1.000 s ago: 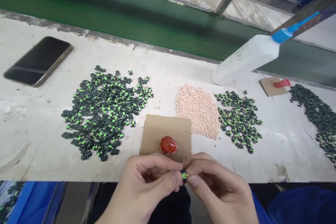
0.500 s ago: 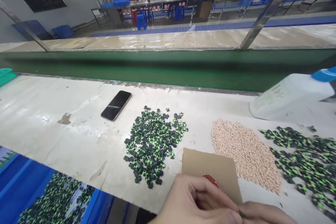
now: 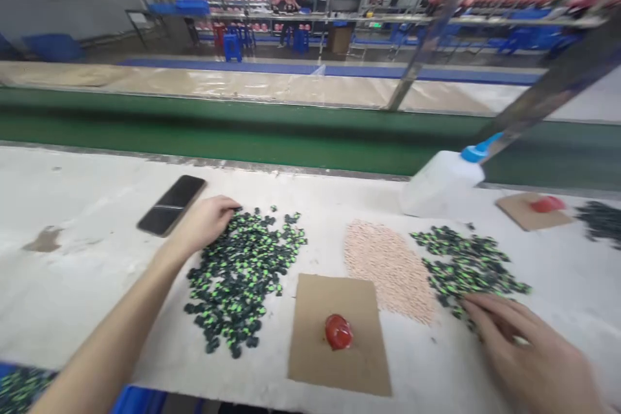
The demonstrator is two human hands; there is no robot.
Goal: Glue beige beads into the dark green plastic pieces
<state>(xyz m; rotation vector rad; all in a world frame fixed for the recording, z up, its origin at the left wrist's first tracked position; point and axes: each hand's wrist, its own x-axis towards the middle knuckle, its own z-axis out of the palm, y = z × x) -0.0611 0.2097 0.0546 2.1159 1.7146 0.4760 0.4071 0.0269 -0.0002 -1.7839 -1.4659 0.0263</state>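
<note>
My left hand [image 3: 211, 220] reaches to the far left edge of a pile of small dark pieces with bright green marks [image 3: 242, 272]. Its fingertips are pinched together at one small dark piece [image 3: 237, 208]. On the right, my right hand [image 3: 533, 349] has its fingers curled together at the near edge of a second pile of dark-and-green pieces [image 3: 470, 265]; what its fingertips hold is hidden. A heap of tiny pale pink pieces [image 3: 388, 268] lies between the piles. A glossy red blob [image 3: 338, 332] sits on a cardboard square [image 3: 339, 369] in front.
A phone [image 3: 172, 205] lies left of the first pile. Behind the second pile stands a white bottle with a blue nozzle [image 3: 442, 184]. Further right are another cardboard piece [image 3: 519, 210] with red on it and dark pieces [image 3: 601, 223]. A green recessed strip [image 3: 242, 136] runs behind the table.
My hands were close together over the cardboard and have parted, left to the left pile and right to the right pile. The red blob is uncovered. The view has shifted right.
</note>
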